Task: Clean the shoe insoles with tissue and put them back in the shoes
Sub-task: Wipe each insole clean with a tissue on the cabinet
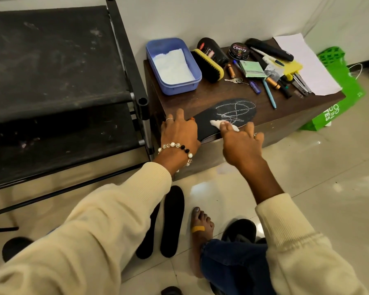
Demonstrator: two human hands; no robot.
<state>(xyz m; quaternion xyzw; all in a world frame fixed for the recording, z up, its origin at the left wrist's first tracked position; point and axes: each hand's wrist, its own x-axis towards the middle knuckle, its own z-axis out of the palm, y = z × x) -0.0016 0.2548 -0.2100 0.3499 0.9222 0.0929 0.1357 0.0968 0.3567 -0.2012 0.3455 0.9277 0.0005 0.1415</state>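
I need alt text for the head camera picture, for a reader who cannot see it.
A person's right hand wipes a black insole with white tissue on a dark wooden cabinet, while the left hand holds the insole's end. More black insoles lie on the floor below.

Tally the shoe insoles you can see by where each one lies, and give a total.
On the wooden table, insole being wiped with tissue: 1
On the floor, plain black insoles: 2
Total: 3
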